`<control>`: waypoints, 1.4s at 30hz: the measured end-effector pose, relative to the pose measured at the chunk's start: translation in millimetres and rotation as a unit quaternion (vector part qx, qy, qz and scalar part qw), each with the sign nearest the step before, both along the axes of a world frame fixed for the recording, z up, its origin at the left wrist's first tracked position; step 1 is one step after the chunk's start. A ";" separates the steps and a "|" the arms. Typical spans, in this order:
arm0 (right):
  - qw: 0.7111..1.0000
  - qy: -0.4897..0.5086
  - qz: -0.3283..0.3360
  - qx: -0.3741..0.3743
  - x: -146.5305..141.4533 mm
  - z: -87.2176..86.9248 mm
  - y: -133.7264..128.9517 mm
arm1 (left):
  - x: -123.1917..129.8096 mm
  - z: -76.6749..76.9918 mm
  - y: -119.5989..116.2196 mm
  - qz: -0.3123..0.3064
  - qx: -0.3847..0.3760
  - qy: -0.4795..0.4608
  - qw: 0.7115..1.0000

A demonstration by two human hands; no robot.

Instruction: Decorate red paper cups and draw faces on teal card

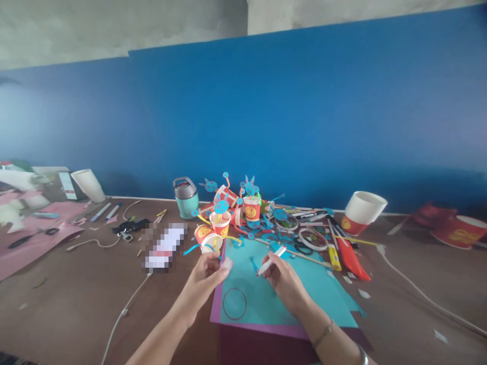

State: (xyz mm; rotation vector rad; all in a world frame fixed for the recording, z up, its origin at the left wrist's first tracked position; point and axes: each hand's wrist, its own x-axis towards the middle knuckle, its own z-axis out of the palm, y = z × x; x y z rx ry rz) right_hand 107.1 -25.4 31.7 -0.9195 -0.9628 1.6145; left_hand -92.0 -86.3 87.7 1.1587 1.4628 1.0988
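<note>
My right hand (283, 281) grips a white marker (273, 260) above the light blue paper sheet (277, 304), its reddish tip slanting down to the left. At the sheet's left edge, my left hand (208, 279) is closed with thumb and fingers around a small white piece (227, 264), whose kind I cannot make out. A dark red circle (235, 304) is drawn at the sheet's lower left. Purple paper (258, 328) shows beneath the blue sheet. Behind my left hand, red and white paper cups (219, 223) carry blue paper cutouts.
A teal flask (186, 198) stands behind the cups. Tape rolls (312, 239), pens and scraps are heaped behind the sheet, beside a yellow glue stick (335, 257). Stacked paper cups (361, 210) stand right; a phone (166, 247) with a cable and scissors (48, 231) on pink paper lie left.
</note>
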 end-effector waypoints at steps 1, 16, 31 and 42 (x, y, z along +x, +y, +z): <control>1.000 0.026 0.000 -0.009 -1.0 -0.9 1.1 | 1.4 0.5 2.0 -0.012 -0.003 -0.013 1.000; 0.966 0.232 -0.081 -0.086 18.0 15.9 12.3 | 38.0 -43.1 24.6 -0.312 0.160 0.259 0.900; 0.990 0.131 -0.051 -0.024 14.7 17.2 5.3 | 27.1 -36.9 20.4 -0.336 0.150 0.312 0.876; 0.990 -0.081 0.055 0.100 27.0 38.6 -0.3 | 20.0 -29.8 23.6 -0.375 0.191 0.280 0.863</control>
